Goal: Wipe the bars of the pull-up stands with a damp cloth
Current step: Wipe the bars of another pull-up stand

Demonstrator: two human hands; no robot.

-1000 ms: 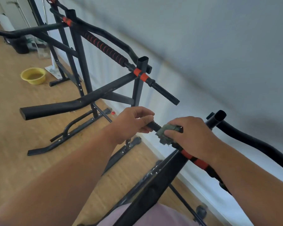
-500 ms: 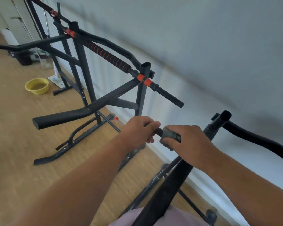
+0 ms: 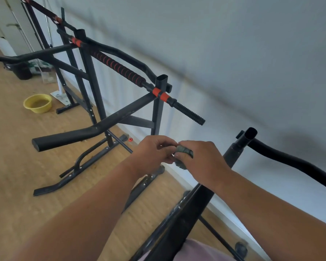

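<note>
Both hands met at the free end of the nearest stand's bar, which was hidden beneath them. The right hand (image 3: pixel 201 162) clutched the damp cloth (image 3: pixel 184 154), the left hand (image 3: pixel 154 153) curled fingertip-to-fingertip beside it. The bar's long axis appeared to run back under the right wrist, toward the open-topped upright post (image 3: pixel 239 146) just right of the hands.

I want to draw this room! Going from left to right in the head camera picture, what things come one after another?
Yellow bowl on the floor → red-striped foam grip on the far stand's bar → left hand → grey-green cloth → right hand gripping the cloth → open tube end of the near stand.
</note>
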